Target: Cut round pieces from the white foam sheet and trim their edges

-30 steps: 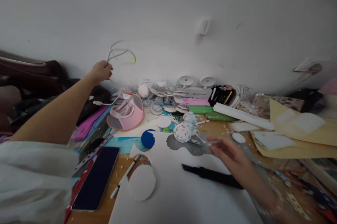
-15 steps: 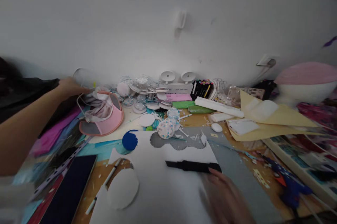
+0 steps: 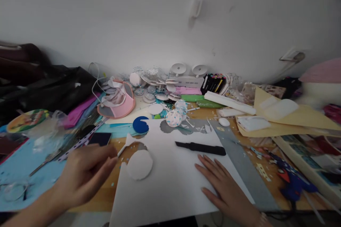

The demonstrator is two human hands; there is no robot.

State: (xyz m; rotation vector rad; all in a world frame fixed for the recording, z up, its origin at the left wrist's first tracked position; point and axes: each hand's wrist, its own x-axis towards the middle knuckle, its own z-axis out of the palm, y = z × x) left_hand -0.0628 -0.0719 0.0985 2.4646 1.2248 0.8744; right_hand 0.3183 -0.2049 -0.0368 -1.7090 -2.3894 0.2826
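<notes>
My left hand (image 3: pixel 86 173) hovers over the table's left part with fingers curled together. Its fingertips are beside a thin white pen (image 3: pixel 121 151); whether they hold anything is hidden. My right hand (image 3: pixel 221 184) lies flat on a white foam sheet (image 3: pixel 170 188), fingers spread. Just beyond its fingertips rests a black utility knife (image 3: pixel 201 147), not gripped. The sheet's far edge has rounded cut-outs. A white cut disc (image 3: pixel 140 165) lies on its left side, and a blue round piece (image 3: pixel 140 124) sits at its far left corner.
Dotted round pieces (image 3: pixel 174 117), a pink visor (image 3: pixel 124 104) and black markers (image 3: pixel 213 84) crowd the back. At right lie yellow paper (image 3: pixel 266 108) and a blue glue gun (image 3: pixel 293 180). Dark bags (image 3: pixel 64 81) and scissors (image 3: pixel 46 161) are at left.
My left hand has come back from beside the visor to near the white disc. My right hand has let go of the knife and flattened on the sheet. The view has shifted.
</notes>
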